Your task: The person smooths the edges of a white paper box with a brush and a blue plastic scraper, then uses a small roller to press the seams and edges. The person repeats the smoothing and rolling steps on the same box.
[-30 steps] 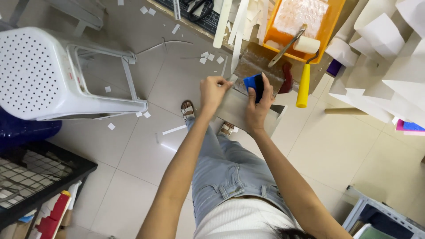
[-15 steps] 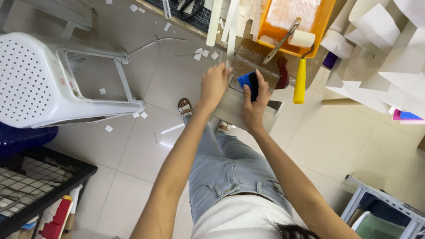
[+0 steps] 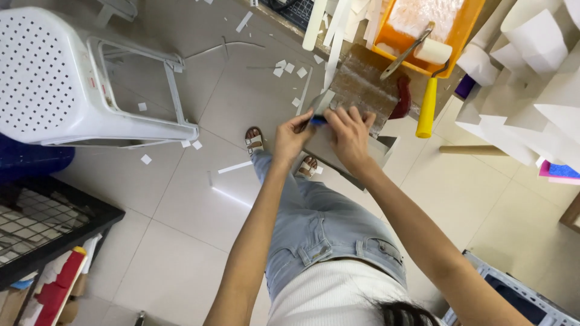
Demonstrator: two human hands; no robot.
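Observation:
My left hand (image 3: 292,136) pinches the left edge of a grey board piece (image 3: 383,151) that I hold above my knees. Pressed on top of that board, my right hand (image 3: 350,136) grips a small blue tool (image 3: 318,120). Only a sliver of the tool shows between the two hands, and what kind of tool it is cannot be made out. The hands nearly touch each other. Beyond them a brown board (image 3: 362,84) lies on the floor.
An orange tray (image 3: 462,30) and a yellow-handled paint roller (image 3: 427,108) lie past the brown board. A white plastic chair (image 3: 54,78) lies tipped at left, with a black wire crate (image 3: 36,223) below it. White paper shapes (image 3: 531,90) crowd the right, and paper scraps litter the tiles.
Both hands have drawn closer together over the grey board. The right hand now covers most of the blue tool, which showed plainly before.

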